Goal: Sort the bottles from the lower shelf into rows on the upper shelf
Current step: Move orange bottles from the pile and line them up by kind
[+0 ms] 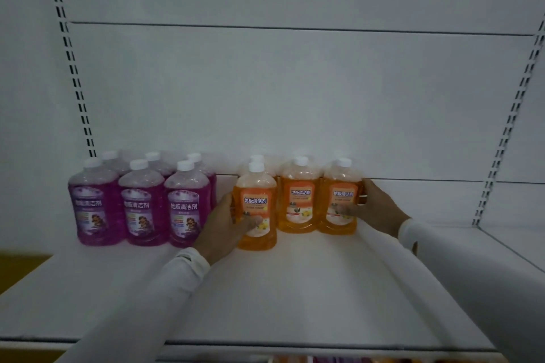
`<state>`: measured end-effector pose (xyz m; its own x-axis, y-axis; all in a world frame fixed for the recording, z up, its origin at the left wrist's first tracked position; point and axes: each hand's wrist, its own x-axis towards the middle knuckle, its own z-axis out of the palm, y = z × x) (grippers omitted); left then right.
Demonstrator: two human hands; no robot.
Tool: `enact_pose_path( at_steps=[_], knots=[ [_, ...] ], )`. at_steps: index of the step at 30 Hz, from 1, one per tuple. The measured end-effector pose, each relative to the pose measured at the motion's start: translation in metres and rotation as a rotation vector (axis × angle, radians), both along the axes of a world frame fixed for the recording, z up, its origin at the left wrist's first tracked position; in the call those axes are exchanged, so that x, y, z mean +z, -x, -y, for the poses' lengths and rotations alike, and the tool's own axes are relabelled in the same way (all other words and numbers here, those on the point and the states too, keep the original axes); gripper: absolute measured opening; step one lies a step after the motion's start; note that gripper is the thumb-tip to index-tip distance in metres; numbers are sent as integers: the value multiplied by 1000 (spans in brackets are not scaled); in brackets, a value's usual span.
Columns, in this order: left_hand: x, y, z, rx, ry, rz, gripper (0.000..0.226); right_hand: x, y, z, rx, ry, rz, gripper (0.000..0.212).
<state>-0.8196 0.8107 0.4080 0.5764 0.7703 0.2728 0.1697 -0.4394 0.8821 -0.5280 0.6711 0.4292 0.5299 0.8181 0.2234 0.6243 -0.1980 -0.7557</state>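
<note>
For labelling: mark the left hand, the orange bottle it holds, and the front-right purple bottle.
left hand [225, 225], head view, back of the hand.
orange bottle [256, 200], head view, label text.
front-right purple bottle [184, 206], head view, label middle.

Both arms extended forward, white sleeves to wrists. Left hand reaches from lower left, palm turned inward, fingers curled around left side of orange bottle, thumb across its front. Right hand enters from right, forearm angled up-left, fingers wrapped behind rightmost orange bottle, thumb lying across label front. Both wrists roughly level, hands well apart.
</note>
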Motion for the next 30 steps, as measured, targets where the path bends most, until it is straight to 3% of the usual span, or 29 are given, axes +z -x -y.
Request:
enact_pose_path(
  at_steps=[7,11,14,17,22,30],
  knots=[
    [3,20,13,58,-77,-121,44,19,7,28,-76,165,156,84],
    [10,39,34,130,-184,-388,75,39,13,55,-62,211,199,84],
    [26,33,65,80,-245,-478,52,49,13,84,-30,212,236,78],
    [46,4,106,24,-316,-538,43,58,12,120,-3,221,273,74],
    [60,-83,197,-116,-439,-572,59,75,-25,230,-37,254,343,68],
    [44,-262,397,-504,-579,-453,65,63,-121,460,-331,352,315,65]
  ],
)
